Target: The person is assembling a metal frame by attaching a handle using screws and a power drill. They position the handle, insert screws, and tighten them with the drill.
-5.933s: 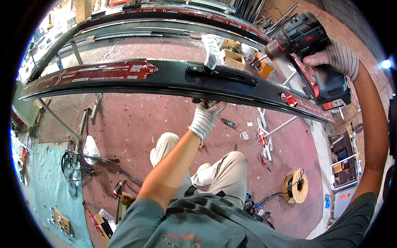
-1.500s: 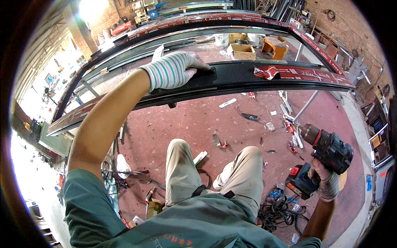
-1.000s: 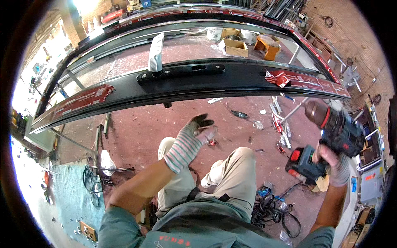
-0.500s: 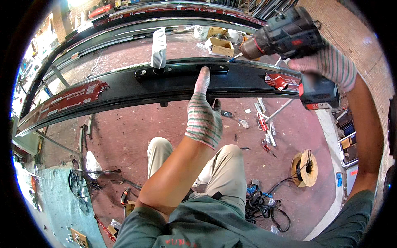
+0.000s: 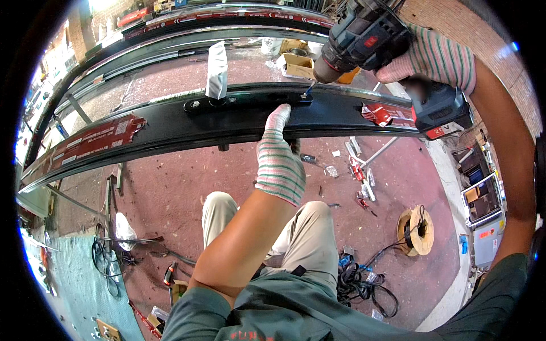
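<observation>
A long black metal profile (image 5: pixel 187 126) crosses in front of me. My left hand (image 5: pixel 280 162), in a striped knit glove, grips its near edge, thumb on top and fingers hidden beneath. On the profile lies a black handle plate (image 5: pixel 256 101), with a handle (image 5: pixel 216 71) in white wrapping standing up near its left end. My right hand (image 5: pixel 441 61), also gloved, is closed around the grip of a cordless drill (image 5: pixel 364 42). The drill's bit (image 5: pixel 310 88) slants down to the plate's right end and appears to touch the screw there.
Several long profiles (image 5: pixel 227 37) lie on a rack beyond. A cardboard box (image 5: pixel 297 66) is on the floor behind the profile. Below are a wooden cable spool (image 5: pixel 421 230), a heap of black cable (image 5: pixel 364 281), pliers (image 5: pixel 169 274) and a teal mat (image 5: pixel 85 284).
The drill has moved left and down, bringing its bit to the plate's right end. My left thumb has slid back slightly from the plate toward me.
</observation>
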A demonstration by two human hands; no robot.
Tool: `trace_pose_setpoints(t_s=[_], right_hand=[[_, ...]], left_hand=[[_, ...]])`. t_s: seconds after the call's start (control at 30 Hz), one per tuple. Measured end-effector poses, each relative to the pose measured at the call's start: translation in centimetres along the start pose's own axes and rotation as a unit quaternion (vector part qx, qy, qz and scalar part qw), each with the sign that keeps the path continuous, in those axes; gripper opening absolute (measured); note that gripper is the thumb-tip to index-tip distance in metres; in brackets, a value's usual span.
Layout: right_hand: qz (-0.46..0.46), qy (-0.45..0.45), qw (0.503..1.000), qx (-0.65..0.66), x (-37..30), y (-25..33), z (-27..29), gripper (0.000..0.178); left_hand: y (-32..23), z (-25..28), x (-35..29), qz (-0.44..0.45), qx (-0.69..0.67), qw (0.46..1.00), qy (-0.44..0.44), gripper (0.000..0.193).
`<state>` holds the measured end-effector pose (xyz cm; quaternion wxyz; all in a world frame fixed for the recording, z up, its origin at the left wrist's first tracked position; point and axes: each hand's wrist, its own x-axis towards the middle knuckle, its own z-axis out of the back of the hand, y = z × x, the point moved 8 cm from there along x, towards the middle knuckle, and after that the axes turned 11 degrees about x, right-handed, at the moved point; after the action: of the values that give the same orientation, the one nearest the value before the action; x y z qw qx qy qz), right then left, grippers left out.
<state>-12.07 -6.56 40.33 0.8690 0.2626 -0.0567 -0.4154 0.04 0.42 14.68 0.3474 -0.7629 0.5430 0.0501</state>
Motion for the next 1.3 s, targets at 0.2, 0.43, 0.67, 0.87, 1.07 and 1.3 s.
trace_pose_setpoints(t_s=[0.2,0.43,0.67,0.87,1.07,1.3], right_hand=[[-0.024,0.013,1.0,0.004,0.1,1.2,-0.3,0.032],[-0.044,0.023,0.999,0.015,0.6,2.3,-0.7,0.026],[-0.136,-0.004,0.991,0.007,-0.3,0.4,1.4,0.033],[-0.18,0.13,0.973,0.061,2.0,2.3,-0.6,0.019],[-0.002,-0.025,1.0,0.008,1.1,5.6,-0.2,0.038],[-0.268,0.074,0.958,0.071,0.7,2.0,0.0,0.02]], left_hand=[[0.1,-0.3,0.0,-0.007,-0.008,1.0,0.022,0.035],[0.0,0.5,0.7,0.001,0.021,1.0,0.001,0.036],[1.2,-0.7,-0.1,0.015,0.006,1.0,0.016,0.035],[-0.1,0.5,0.5,-0.009,0.018,1.0,-0.001,0.036],[0.6,0.0,0.4,-0.003,0.027,0.999,0.028,0.035],[0.3,-0.1,0.2,-0.007,0.029,0.999,0.04,0.034]])
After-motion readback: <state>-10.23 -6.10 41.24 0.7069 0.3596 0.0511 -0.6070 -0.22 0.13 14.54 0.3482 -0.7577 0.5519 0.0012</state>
